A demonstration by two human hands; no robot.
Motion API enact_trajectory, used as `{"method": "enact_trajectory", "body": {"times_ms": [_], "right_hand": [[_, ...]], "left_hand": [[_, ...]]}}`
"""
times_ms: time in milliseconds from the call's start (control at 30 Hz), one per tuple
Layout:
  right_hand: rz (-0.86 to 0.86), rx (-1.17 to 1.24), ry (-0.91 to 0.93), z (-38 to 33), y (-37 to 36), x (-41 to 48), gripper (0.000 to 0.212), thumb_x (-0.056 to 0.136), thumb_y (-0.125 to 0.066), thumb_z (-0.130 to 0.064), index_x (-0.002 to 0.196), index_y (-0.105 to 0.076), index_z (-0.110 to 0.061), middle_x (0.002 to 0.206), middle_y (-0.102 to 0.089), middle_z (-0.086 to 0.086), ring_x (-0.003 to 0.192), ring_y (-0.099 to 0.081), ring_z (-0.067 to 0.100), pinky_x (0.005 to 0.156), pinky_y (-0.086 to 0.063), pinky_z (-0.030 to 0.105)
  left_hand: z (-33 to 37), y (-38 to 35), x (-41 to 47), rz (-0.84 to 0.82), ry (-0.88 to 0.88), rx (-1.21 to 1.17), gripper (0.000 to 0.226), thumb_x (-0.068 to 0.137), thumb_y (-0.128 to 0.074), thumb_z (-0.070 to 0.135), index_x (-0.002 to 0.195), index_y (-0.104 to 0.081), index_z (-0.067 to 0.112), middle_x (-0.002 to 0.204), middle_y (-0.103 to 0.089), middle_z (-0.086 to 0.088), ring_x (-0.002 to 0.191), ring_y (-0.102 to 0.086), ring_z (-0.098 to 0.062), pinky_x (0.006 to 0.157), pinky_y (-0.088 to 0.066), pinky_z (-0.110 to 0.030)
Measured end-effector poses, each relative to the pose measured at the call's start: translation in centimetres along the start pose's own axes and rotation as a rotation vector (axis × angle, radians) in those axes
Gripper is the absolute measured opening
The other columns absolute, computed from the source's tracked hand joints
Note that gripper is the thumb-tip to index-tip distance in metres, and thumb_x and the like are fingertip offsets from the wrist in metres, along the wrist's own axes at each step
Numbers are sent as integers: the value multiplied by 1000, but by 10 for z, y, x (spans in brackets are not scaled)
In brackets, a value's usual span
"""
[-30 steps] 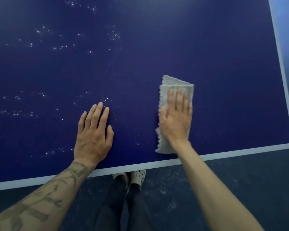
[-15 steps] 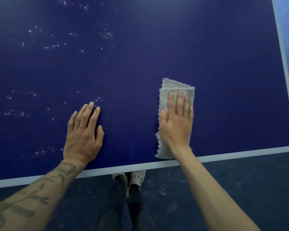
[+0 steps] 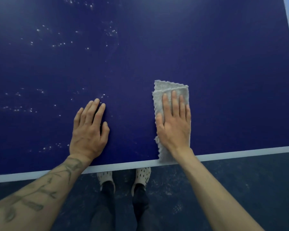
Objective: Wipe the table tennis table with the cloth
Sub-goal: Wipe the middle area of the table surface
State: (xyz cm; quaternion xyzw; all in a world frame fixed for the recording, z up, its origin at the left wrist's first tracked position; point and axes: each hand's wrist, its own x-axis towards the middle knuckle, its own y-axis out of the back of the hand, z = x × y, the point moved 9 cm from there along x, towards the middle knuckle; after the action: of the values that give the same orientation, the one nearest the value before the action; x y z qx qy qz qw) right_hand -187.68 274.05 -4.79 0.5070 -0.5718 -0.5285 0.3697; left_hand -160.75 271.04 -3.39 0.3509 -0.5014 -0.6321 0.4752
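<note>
The dark blue table tennis table [image 3: 207, 64] carries white specks beyond the flat, empty left hand [image 3: 88, 130]. The right hand [image 3: 173, 125] presses the folded grey cloth [image 3: 170, 88] flat; its overhanging near end could drag loose.

Folded cloth [image 3: 169, 90] on speckled table [image 3: 207, 55]

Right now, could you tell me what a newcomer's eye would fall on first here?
The pale cloth against the dark blue table, pressed flat under the right hand near the white edge line. Beside it the left hand lies flat and bare. White specks dot the table's left part.
</note>
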Motion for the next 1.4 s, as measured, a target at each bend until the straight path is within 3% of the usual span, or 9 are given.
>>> {"method": "enact_trajectory", "body": {"times_ms": [300, 467, 567, 733, 833, 967, 1067, 1267, 1400], "right_hand": [[0, 11, 252, -83, -18, -35, 70, 109, -30, -42, 172, -7, -22, 179, 4, 5, 166, 3, 23, 134, -10, 51], [-1, 19, -68, -34, -7, -19, 67, 110, -20, -44, 171, -3, -24, 179, 6, 3, 165, 7, 21, 134, -3, 49], [34, 35, -153, -74, -9, -2, 69, 109, -19, -43, 171, 2, -21, 179, 10, 6, 165, 9, 25, 134, -3, 51], [20, 72, 140, -214, -37, -12, 70, 109, -28, -41, 171, -6, -20, 179, 5, 8, 165, 4, 27, 132, -11, 53], [3, 52, 280, -223, -43, -40, 71, 110, -33, -42, 171, -6, -20, 179, 5, 6, 166, 2, 25, 133, -11, 52], [-14, 29, -11, -160, -33, -37, 68, 110, -24, -43, 171, -3, -23, 179, 8, 3, 165, 7, 21, 134, -4, 49], [24, 49, -144, -175, -33, -19, 70, 109, -22, -43, 171, 1, -22, 179, 11, 5, 165, 10, 23, 134, -4, 51], [11, 106, 247, -296, -55, -38, 73, 108, -35, -42, 171, -6, -20, 179, 6, 7, 166, 2, 26, 133, -10, 53], [-12, 46, 223, -237, -49, -54, 70, 110, -32, -42, 171, -7, -18, 179, 5, 7, 166, 0, 24, 133, -9, 52]], "left_hand": [[-2, 0, -1, -5, -9, -1, 59, 105, -38, 29, 160, -36, 8, 170, -29, -11, 158, -26, -28, 131, -16, -49], [-1, 4, -2, -25, -21, -54, 58, 106, -37, 27, 160, -37, 6, 170, -29, -12, 159, -25, -28, 131, -17, -49], [-18, 14, -4, -7, -50, -127, 57, 106, -41, 23, 159, -37, 4, 169, -31, -13, 158, -27, -28, 131, -18, -48], [-99, 45, 5, 47, 21, -39, 56, 107, -41, 24, 158, -37, 3, 168, -32, -16, 156, -29, -32, 130, -19, -50], [-148, 56, 15, 21, 82, 1, 58, 107, -38, 29, 159, -35, 4, 168, -29, -17, 156, -27, -35, 130, -17, -52], [-177, 51, 15, -45, 81, 24, 61, 108, -32, 33, 161, -32, 4, 171, -25, -16, 159, -21, -34, 131, -12, -51], [-185, 43, 12, -27, 82, 7, 60, 108, -32, 33, 163, -29, 8, 172, -23, -12, 160, -17, -29, 132, -8, -46], [-188, 44, 10, 7, 75, 5, 59, 107, -32, 32, 161, -32, 9, 171, -25, -11, 160, -20, -27, 131, -12, -47], [-187, 45, 11, 3, 82, -3, 59, 107, -33, 32, 161, -32, 10, 171, -26, -10, 160, -20, -28, 131, -12, -48]]}}
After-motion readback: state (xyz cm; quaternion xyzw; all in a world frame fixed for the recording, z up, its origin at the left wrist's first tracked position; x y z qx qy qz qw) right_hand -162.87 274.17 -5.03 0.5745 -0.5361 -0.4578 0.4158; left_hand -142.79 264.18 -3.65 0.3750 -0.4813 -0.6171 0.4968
